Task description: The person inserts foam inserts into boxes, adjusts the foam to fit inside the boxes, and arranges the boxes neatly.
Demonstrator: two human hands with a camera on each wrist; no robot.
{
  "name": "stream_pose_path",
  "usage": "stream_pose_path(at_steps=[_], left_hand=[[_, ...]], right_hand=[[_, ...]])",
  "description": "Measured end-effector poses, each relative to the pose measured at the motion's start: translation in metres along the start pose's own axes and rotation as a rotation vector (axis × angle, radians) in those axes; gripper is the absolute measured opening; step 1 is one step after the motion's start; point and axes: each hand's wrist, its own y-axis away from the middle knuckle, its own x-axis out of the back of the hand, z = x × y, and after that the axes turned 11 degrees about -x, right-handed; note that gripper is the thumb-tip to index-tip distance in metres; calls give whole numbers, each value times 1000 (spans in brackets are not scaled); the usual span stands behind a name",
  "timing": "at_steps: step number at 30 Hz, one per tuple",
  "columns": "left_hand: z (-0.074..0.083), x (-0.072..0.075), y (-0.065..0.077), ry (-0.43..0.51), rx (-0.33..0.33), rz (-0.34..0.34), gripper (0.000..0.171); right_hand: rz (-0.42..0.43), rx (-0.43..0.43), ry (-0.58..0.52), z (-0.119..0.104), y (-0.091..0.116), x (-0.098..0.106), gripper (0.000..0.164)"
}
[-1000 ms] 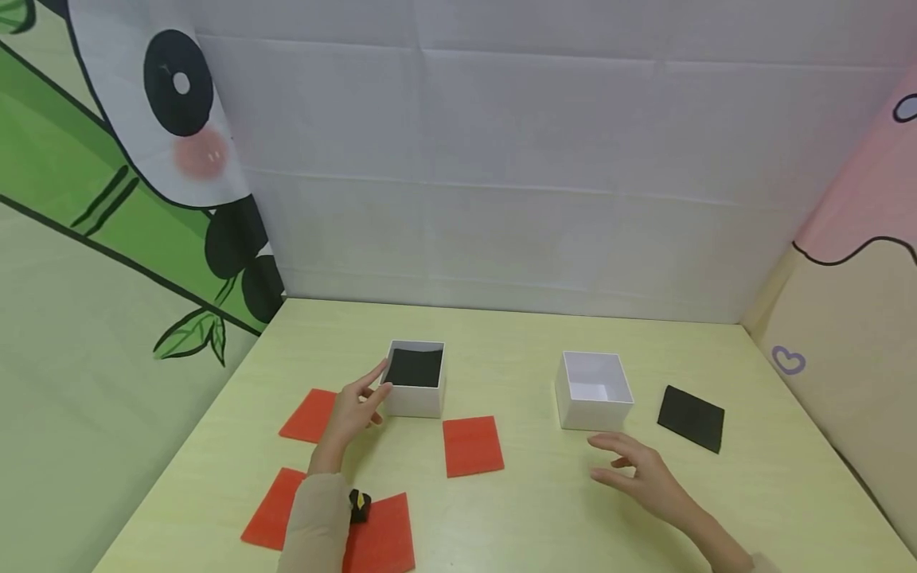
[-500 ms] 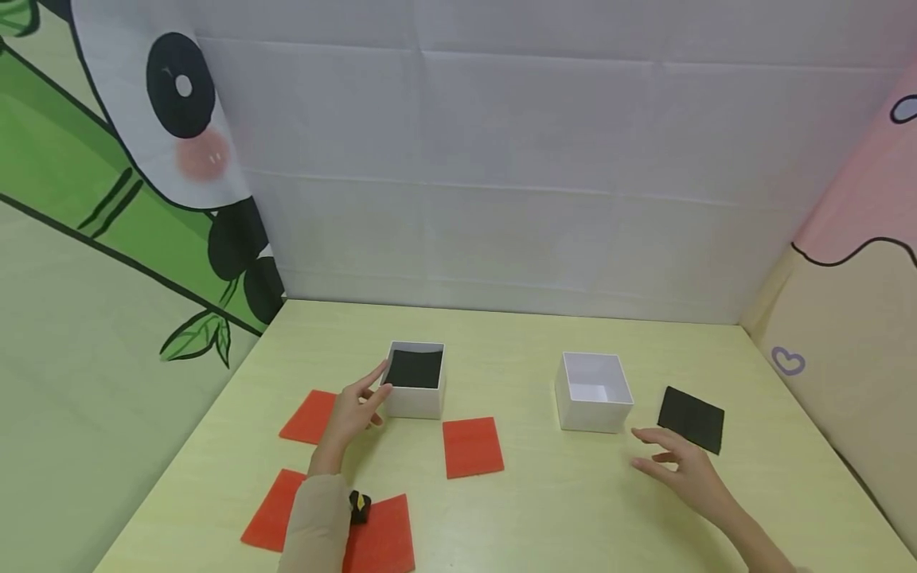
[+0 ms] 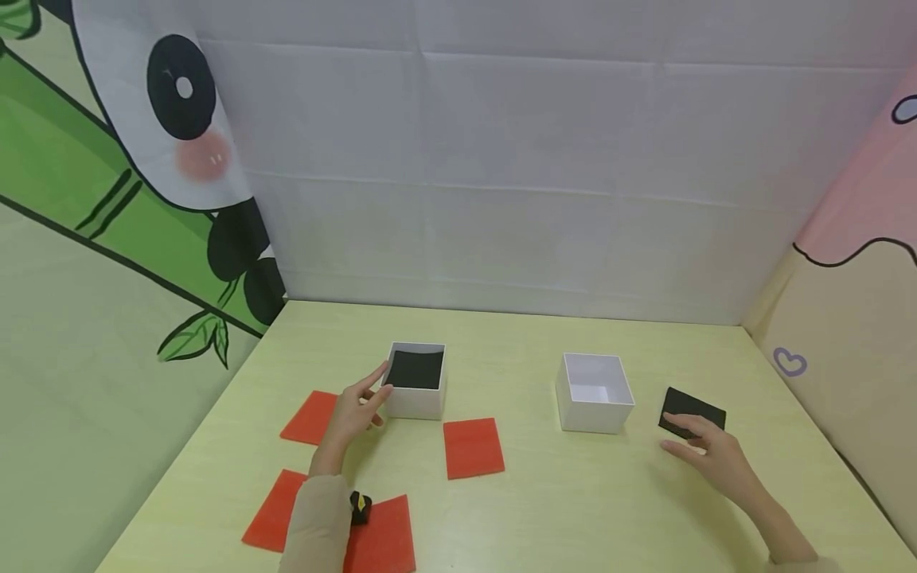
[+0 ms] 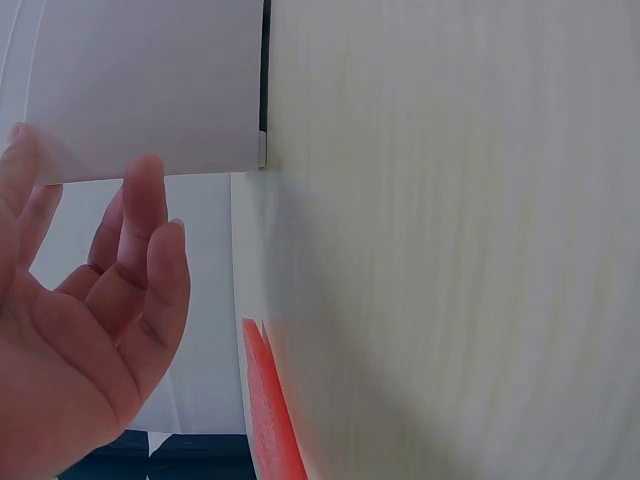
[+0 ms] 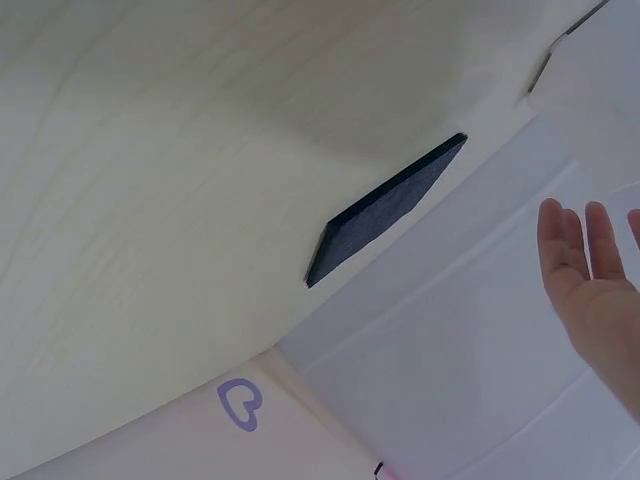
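My left hand [image 3: 356,407] rests its straight index finger and thumb at the near left corner of a white open-topped box [image 3: 415,403], the other fingers loosely bent. A black square sheet [image 3: 415,369] lies inside that box. On the right, my right hand [image 3: 719,461] hovers over the near side of another black square sheet [image 3: 679,398], overlapping it in the head view. Its fingers are relaxed and hold nothing. The right wrist view shows this sheet [image 5: 385,212] flat on the table, apart from the fingers [image 5: 565,260].
A second white box [image 3: 596,414], with nothing visible inside, stands left of the right-hand sheet. Several red square sheets lie about the left hand, one [image 3: 474,448] in front of the first box. A white cloth backdrop [image 3: 501,199] rises behind the table.
My right hand has moved rightward from in front of the second white box to over the black sheet. My left hand and the boxes stay in place.
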Motion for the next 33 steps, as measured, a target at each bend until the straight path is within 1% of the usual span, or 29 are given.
stream_pose_path(at_steps=[4,6,13,17,26,33], left_hand=[[-1,0,0,-2,-3,2,57],[-1,0,1,-4,-1,1,57],[-2,3,2,-6,-8,-3,56],[-5,4,1,-6,-13,-6,56],[-7,4,2,-4,-12,-11,56],[-7,4,2,5,-26,-5,56]], right_hand=[[-15,-18,75,10,-5,6,40],[-22,-14,98,15,-7,7,42],[-56,-33,71,26,-12,7,47],[-58,-39,94,31,-15,5,47],[-110,-99,82,47,-23,6,49],[-147,-139,119,59,-27,4,50]])
